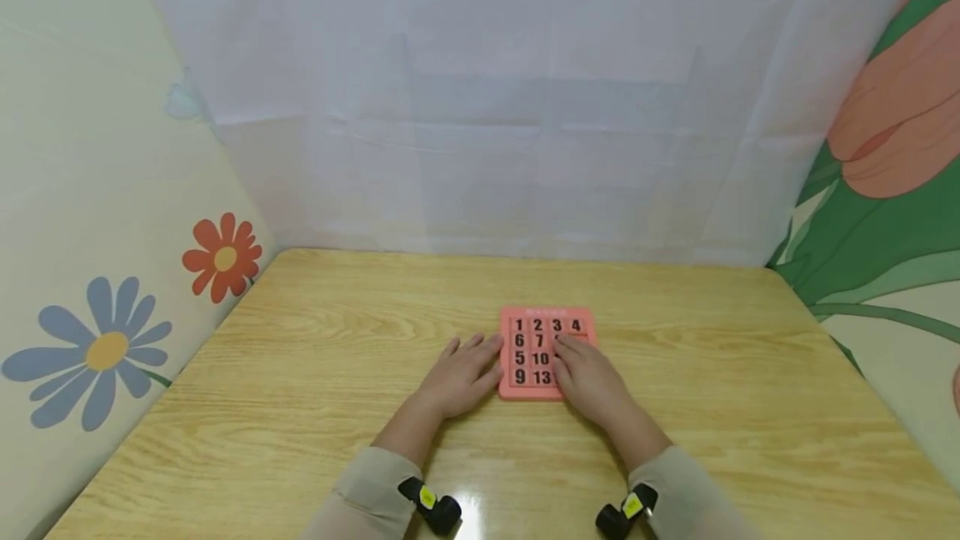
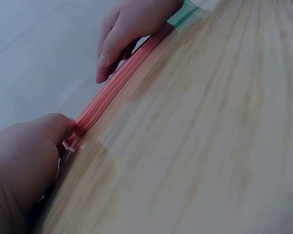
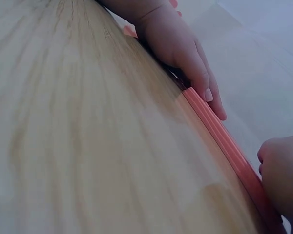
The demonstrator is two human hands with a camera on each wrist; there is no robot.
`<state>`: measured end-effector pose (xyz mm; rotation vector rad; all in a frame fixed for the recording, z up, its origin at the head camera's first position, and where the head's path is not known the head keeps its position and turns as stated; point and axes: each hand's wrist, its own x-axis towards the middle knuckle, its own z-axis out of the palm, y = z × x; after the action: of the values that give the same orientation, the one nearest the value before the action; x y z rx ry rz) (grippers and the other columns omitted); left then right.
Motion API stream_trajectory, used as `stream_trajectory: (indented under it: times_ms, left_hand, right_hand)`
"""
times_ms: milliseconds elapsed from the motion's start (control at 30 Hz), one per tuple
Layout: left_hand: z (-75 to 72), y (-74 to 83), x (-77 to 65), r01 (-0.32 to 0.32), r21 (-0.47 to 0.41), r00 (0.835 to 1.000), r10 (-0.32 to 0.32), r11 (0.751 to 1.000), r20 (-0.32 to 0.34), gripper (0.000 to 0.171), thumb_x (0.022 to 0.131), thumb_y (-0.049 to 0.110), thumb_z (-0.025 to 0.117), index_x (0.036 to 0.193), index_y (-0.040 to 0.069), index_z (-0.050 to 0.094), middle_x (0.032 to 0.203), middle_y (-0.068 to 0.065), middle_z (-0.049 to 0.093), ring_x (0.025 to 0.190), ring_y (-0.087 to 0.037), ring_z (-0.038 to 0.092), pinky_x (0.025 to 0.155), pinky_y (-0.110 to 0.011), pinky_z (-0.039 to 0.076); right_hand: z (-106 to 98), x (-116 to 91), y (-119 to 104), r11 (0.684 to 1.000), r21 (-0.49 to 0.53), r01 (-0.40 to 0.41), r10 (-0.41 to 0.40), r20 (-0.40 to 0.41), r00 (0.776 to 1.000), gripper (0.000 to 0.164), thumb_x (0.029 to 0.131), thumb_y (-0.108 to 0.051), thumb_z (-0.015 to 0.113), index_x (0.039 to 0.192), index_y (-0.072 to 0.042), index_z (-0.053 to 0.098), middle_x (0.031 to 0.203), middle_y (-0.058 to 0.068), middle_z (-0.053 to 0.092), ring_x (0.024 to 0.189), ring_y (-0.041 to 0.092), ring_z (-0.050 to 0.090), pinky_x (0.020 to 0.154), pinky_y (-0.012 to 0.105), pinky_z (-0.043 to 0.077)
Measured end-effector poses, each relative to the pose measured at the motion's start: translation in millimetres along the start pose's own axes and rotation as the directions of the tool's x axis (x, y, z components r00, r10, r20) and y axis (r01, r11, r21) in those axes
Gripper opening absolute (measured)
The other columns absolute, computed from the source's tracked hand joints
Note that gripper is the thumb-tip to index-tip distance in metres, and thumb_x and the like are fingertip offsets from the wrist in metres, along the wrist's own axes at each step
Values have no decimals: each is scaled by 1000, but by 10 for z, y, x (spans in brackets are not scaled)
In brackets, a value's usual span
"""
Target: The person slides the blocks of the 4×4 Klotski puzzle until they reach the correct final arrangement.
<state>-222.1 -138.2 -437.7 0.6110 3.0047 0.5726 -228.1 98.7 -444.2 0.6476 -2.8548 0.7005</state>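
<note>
A pink number slide puzzle [image 1: 530, 395] lies flat on the table in the head view. Its top row reads 1, 2, 3, 4, with 6, 7, 5, 10, 9 and 13 visible below. My left hand [image 1: 459, 377] lies along the left side, thumb and fingertips touching the frame. Over the puzzle's right part my right hand [image 1: 596, 382] rests with fingers loosely bent and their tips on the tiles, hiding the lower right numbers. Both wrist views show the puzzle's thin pink side edge [image 2: 115, 87] between the two hands.
The puzzle lies on a wood-grain table [image 1: 300, 407]. A white cloth [image 1: 480, 107] hangs behind the far edge, and flower-printed panels [image 1: 105, 190] stand at both sides. Small black cameras [image 1: 435, 508] are strapped to both wrists over light sleeves.
</note>
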Motion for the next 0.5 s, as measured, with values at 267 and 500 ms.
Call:
stream_trajectory:
  times_ms: [267, 500]
  left_hand:
    - [-18, 21, 0, 5, -4, 1000, -5, 1000, 3, 55, 104, 38, 41, 151, 9, 37, 157, -6, 38, 149, -31, 28, 125, -53, 11]
    - [-14, 16, -7, 1, -2, 1000, -1, 1000, -2, 55, 104, 37, 42, 151, 9, 37, 157, -6, 38, 149, -31, 28, 124, -53, 11]
  right_hand:
    - [16, 35, -55, 1000, -14, 0, 1, 24, 1000, 44, 103, -25, 45, 138, 0, 54, 146, 17, 51, 138, 35, 45, 117, 48, 34]
    - [27, 31, -30, 1000, -10, -22, 22, 35, 999, 45, 103, -27, 45, 140, -3, 52, 149, 14, 48, 140, 34, 43, 118, 49, 33]
